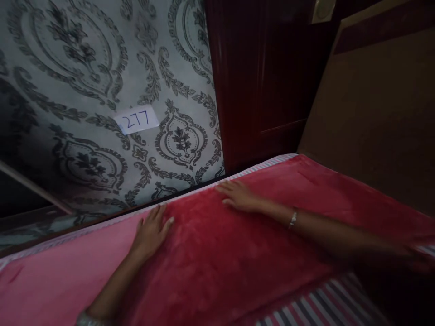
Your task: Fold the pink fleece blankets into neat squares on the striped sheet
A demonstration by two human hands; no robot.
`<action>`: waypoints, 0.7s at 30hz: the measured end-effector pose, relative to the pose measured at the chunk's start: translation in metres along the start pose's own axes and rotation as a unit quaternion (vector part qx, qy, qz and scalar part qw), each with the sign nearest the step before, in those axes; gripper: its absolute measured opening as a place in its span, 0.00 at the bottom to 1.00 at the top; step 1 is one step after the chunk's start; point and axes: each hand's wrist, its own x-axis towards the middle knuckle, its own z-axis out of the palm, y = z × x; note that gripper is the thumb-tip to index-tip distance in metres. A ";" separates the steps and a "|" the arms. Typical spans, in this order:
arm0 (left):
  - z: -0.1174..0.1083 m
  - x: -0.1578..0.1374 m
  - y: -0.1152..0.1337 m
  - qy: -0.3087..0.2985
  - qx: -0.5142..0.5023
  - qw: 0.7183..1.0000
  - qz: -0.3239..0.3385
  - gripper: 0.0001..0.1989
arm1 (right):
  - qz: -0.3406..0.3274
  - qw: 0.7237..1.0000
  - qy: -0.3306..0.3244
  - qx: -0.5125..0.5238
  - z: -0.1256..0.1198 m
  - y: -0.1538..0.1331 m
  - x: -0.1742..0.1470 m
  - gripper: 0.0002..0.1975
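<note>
A red and pink plush cloth (204, 253) lies spread over a flat surface. My left hand (150, 233) rests on it near the far edge, palm down, thumb out and fingers extended. Farther right, my right hand (239, 195) lies flat on the same cloth, its fingers pointing left along the far edge. A bracelet (293, 219) circles the right wrist. Beneath the cloth, a striped sheet (319, 305) shows at the near side and as a thin strip along the far edge. Neither hand holds anything.
Behind the far edge stands a wall with patterned wallpaper (183, 90), bearing a paper label (136, 119) marked 277. A dark red wooden panel (251, 81) adjoins it. At the right, a large brown board (380, 99) borders the cloth. A pale rod (37, 188) slants at the left.
</note>
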 end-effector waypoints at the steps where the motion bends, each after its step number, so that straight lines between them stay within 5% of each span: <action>1: -0.001 0.008 0.004 0.014 0.011 1.000 0.006 0.32 | -0.045 0.999 -0.014 0.017 0.008 -0.022 0.011 0.32; 4: 0.010 0.026 0.017 0.007 0.052 0.998 0.021 0.31 | -0.126 0.990 -0.053 0.039 0.026 -0.054 0.036 0.31; 6: 0.024 0.030 0.022 -0.008 0.075 0.997 0.021 0.31 | -0.120 0.991 -0.059 0.034 0.032 -0.042 0.046 0.31; 11: 0.043 0.029 0.016 0.002 0.070 0.997 0.032 0.31 | 0.066 0.997 -0.023 -0.031 0.014 0.078 0.029 0.29; 16: 0.045 0.033 0.008 0.000 0.063 0.997 0.039 0.32 | 0.277 0.957 0.012 -0.086 -0.023 0.215 -0.041 0.31; 21: 0.056 0.038 -0.002 0.015 0.063 0.997 0.043 0.34 | 0.379 0.921 0.055 -0.070 -0.038 0.279 -0.101 0.32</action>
